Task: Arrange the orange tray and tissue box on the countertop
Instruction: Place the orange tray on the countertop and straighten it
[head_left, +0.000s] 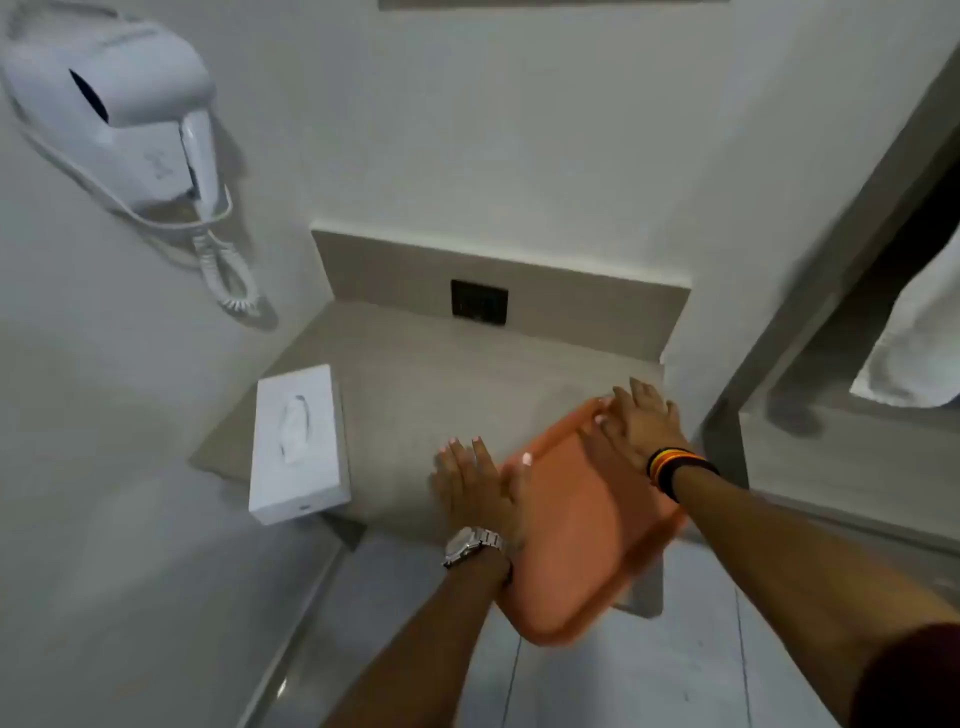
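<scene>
I see both hands on the orange tray (587, 540), which is tilted and hangs partly past the front edge of the countertop (415, 374), at about 5 o'clock in view. Left hand (472, 483) grips the tray's left edge, fingers spread, thumb on top. Right hand (636, 423) clasps the far corner, fingers curled over the rim. Motion blur here. The tissue box (298, 444) lies flat at 9 o'clock of the tray, apart from it, near the left wall.

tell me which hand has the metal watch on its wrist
The left hand, at the orange tray's left edge, has the silver watch. The right hand has striped bands instead.
</scene>
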